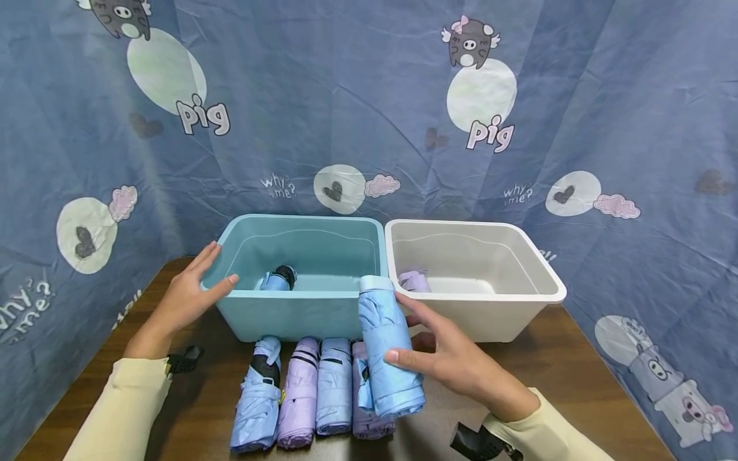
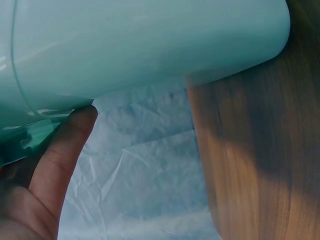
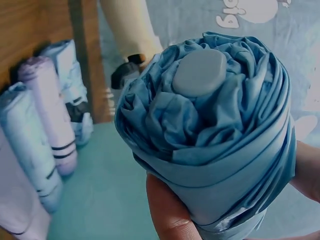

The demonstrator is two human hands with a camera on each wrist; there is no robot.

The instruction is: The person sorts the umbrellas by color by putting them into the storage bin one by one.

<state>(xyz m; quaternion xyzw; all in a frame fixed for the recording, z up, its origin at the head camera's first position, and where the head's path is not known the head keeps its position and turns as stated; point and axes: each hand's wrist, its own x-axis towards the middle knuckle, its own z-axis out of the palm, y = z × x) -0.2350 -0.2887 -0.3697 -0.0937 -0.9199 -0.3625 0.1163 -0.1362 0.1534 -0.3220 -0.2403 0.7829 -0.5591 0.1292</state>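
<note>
My right hand (image 1: pixel 446 349) grips a folded light blue umbrella (image 1: pixel 386 339), thumb on the near side, held tilted above the row's right end. Its bunched fabric end and pale cap show large in the right wrist view. On the table lie folded umbrellas side by side: a blue one with a black part (image 1: pixel 256 410), a purple one (image 1: pixel 298 397), another blue one (image 1: pixel 334 390), and a purple one (image 1: pixel 369 426) partly hidden by the held umbrella. My left hand (image 1: pixel 187 294) touches the left rim of a teal bin (image 1: pixel 300 314), its fingers extended.
A white bin (image 1: pixel 490 320) stands against the teal bin's right side. Inside the teal bin lies a blue umbrella (image 1: pixel 275 282); a purple umbrella (image 1: pixel 415 282) is in the white one. A blue patterned cloth (image 1: pixel 369 115) hangs behind the brown table (image 1: pixel 553 358).
</note>
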